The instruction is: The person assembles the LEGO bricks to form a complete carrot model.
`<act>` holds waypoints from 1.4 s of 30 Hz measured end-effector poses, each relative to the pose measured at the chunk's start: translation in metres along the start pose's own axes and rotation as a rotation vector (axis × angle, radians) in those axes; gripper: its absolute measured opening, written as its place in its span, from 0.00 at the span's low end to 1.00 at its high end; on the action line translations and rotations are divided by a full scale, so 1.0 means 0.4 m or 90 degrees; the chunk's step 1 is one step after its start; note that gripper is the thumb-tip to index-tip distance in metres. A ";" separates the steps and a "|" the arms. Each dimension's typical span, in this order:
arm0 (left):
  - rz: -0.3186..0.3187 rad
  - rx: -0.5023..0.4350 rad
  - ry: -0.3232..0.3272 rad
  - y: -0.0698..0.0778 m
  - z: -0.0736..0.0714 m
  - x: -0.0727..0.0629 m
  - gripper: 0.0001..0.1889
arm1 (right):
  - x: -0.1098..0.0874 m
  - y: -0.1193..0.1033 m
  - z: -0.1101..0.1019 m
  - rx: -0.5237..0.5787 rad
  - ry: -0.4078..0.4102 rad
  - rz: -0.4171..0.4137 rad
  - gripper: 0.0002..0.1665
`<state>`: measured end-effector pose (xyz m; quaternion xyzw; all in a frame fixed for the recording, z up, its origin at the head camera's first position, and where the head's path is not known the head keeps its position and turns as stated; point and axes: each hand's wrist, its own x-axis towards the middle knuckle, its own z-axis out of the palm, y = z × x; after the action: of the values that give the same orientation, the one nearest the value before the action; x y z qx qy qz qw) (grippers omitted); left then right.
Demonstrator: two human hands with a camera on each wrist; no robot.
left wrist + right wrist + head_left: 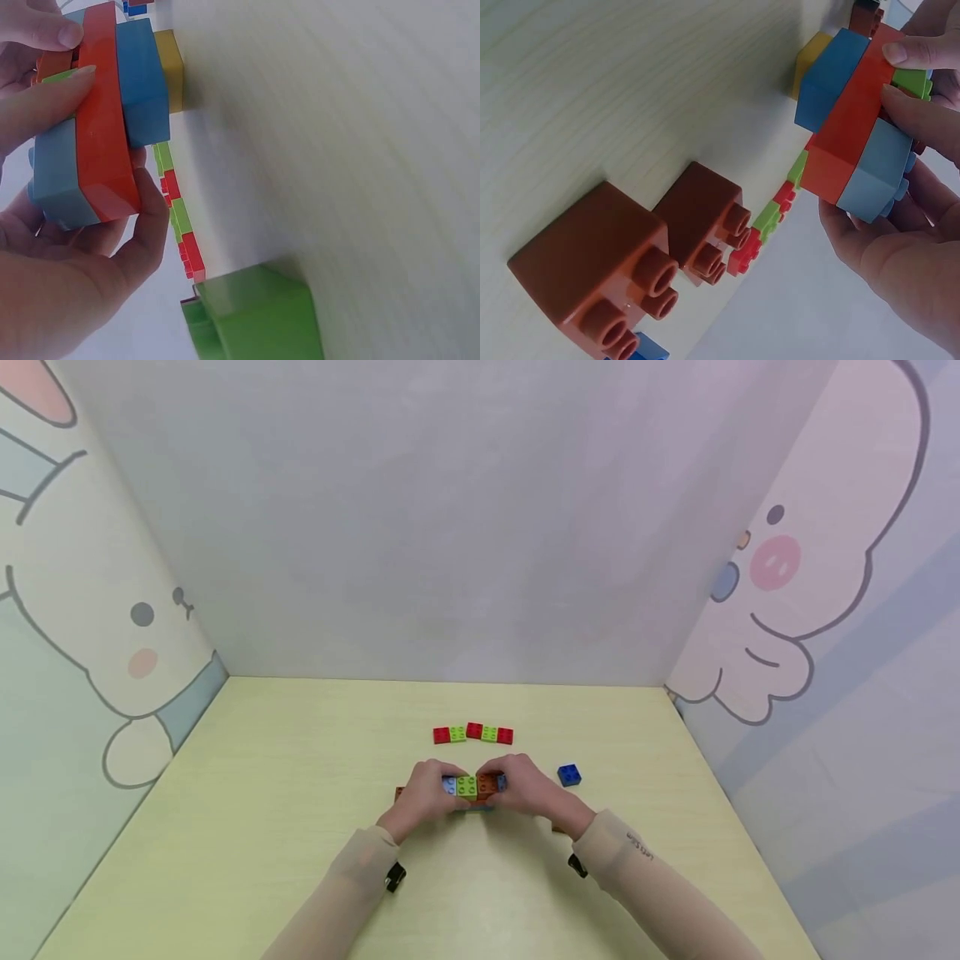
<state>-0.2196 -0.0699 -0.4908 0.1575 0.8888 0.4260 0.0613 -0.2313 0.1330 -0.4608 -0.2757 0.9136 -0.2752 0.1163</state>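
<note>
Both hands hold a stack of toy building bricks in the middle of the table. My left hand (425,792) grips its left end, thumb on the near side and fingers behind. My right hand (528,787) grips the right end likewise. A long red brick (105,142) lies over a blue brick (142,82), with a yellow brick (810,64) at the bottom. Along the top are a light blue brick (58,169), a lime green brick (467,787), a brown brick (487,786) and a grey-blue brick (874,165). Fingers partly hide the top row.
Beyond the hands is a row of red bricks (475,730) and lime bricks (457,734). A dark blue brick (569,775) sits to the right, near two brown bricks (585,255). A green brick (262,315) stands by the left hand. Walls enclose the table's back and sides.
</note>
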 end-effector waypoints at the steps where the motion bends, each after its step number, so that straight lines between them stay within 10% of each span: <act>1: 0.001 -0.001 -0.001 0.001 0.000 0.000 0.17 | 0.000 0.000 0.001 -0.002 -0.001 0.001 0.19; 42: 0.008 0.009 0.004 -0.005 0.011 -0.001 0.16 | 0.002 0.024 0.049 0.031 0.044 0.027 0.18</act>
<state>-0.2184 -0.0679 -0.4951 0.1623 0.8909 0.4206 0.0549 -0.2290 0.1307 -0.4823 -0.2434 0.9158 -0.3044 0.0969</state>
